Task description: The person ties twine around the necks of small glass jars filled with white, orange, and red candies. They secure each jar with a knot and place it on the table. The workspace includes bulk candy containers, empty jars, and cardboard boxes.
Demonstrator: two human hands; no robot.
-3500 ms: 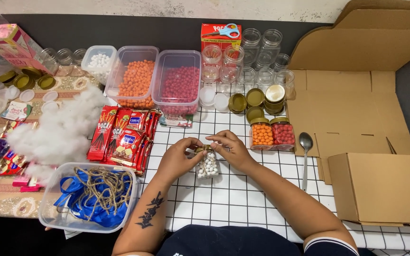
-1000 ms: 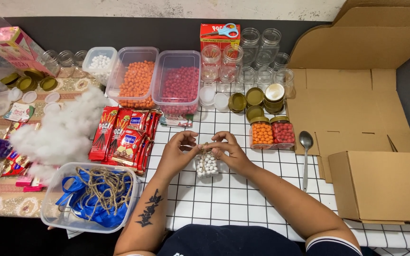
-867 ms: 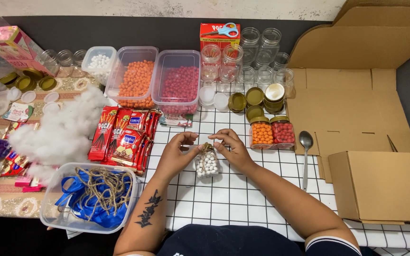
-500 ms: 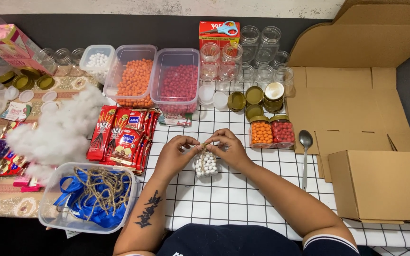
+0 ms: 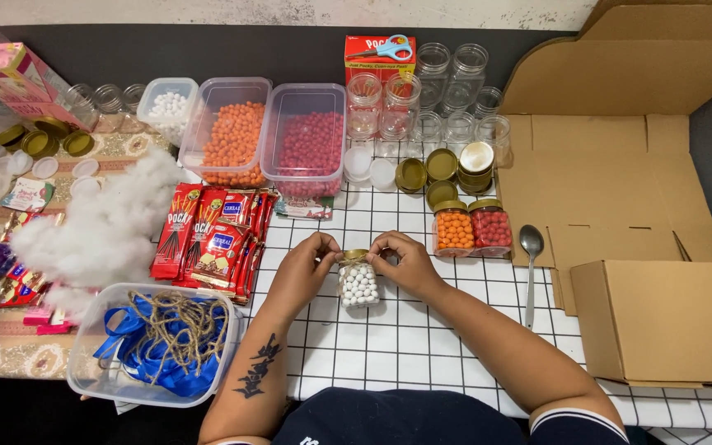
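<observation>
White beads (image 5: 359,285), gold lid (image 5: 355,255), black-gridded white cloth (image 5: 422,346).

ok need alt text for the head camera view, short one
Seen from above, a person's left hand and right hand hold the neck of a small jar of white balls on a gridded table. Tubs of orange balls and red balls sit behind.
</observation>
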